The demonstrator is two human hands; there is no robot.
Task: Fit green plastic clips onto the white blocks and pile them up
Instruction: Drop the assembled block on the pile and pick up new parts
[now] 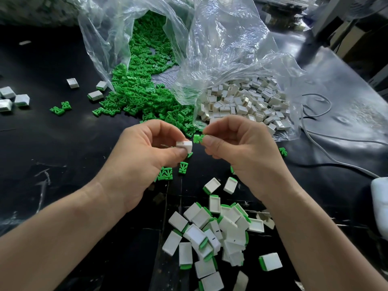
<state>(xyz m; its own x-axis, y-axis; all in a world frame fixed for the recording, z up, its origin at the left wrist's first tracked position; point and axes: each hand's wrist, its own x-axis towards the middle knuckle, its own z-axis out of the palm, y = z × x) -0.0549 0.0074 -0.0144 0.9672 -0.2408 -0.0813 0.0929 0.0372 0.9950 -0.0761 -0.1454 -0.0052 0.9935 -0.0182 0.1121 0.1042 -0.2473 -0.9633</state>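
Centrally, over the middle of the black worktop (52, 148): left hand (144, 150), fingers (168, 128) curled, pinching one white block (184, 145) between thumb and fingertips. Right hand (239, 148) just beside it, fingers (218, 122) curled, pinching one green clip (198, 139) between thumb and forefinger. Clip sits at the block's upper right, very close; whether they touch cannot be told.

Far edge, centre: heap of green clips (142, 95) spilling from the mouth of a clear plastic bag (105, 38) onto the worktop. Just to its right: heap of white blocks (247, 101), unfitted, lying in and under a second clear bag (231, 49).

Near edge, between the forearms: pile of fitted blocks (218, 232), white with a green strip along one end, lying loosely over one another; a few singles apart around it.

Beneath the hands: several loose clips (165, 174). Left of the green heap: a pair of stray clips (60, 109) and three single blocks (95, 95), two showing green. Left edge: small cluster of blocks (12, 99), touching.

Right side: grey cable (327, 110) looping across the worktop beside the white heap; white object (380, 204) at the right edge, cut off by the frame.
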